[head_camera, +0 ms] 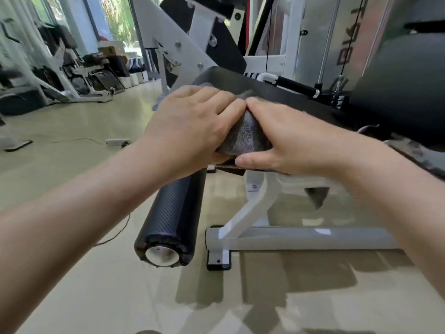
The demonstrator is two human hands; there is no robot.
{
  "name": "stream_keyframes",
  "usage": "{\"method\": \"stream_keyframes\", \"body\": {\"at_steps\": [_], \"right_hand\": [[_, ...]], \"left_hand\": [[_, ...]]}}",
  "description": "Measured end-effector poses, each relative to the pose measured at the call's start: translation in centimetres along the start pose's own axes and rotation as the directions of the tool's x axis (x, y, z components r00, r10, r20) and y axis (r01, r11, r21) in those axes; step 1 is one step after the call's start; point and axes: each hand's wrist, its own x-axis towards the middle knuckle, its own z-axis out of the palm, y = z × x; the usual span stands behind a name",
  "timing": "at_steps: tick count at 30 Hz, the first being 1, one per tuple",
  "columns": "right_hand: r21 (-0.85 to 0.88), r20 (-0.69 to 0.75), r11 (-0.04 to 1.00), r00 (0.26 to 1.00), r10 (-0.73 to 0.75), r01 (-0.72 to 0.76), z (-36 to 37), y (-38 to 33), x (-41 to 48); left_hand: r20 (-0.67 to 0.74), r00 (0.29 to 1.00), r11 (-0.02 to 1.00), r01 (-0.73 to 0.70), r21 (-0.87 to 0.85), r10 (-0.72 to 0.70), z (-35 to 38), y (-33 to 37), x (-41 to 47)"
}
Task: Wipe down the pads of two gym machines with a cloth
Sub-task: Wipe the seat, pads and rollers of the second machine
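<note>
**LOCATION: GYM FLOOR**

I am standing in a gym. Indicators: white steel machine frame before me, black roller pad, cable, handle grip, further exercise machines along the window wall.
</note>
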Motion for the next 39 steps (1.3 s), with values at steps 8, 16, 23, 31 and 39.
{"method": "stream_keyframes", "body": {"at_steps": [8,16,23,31,39], "right_hand": [[-0.103,-0.281,0.995,0.959,-0.036,0.007,2.7,-4.1,1.7],[-0.473,-0.371,0.862,0.928,-0.01,-0.18,4.4,-10.5,6.2],[-0.797,-0.204,0.51,0.939,0.276,-0.322,4.5,-15.1,10.4],[-0.883,0.168,0.429,0.725,0.668,-0.191,4.1,-12.8,19.1],[-0.729,0.235,0.572,0.646,0.726,-0.377,3.1,-9.8,23.2]], "left_hand": [[-0.287,0.943,0.78,-0.049,-0.624,-0.17,3.3,-3.3,-4.7],[0.05,0.915,-0.264,-0.064,-0.962,-0.401,9.9,-3.6,-9.0],[0.089,0.803,-0.402,-0.196,-0.894,-0.589,12.3,-3.9,-7.5],[0.196,0.486,-0.148,0.136,-0.98,-0.852,14.2,-5.8,-5.9],[0.424,0.747,-0.605,0.035,-0.795,-0.513,12.6,-2.0,-3.1]]}}
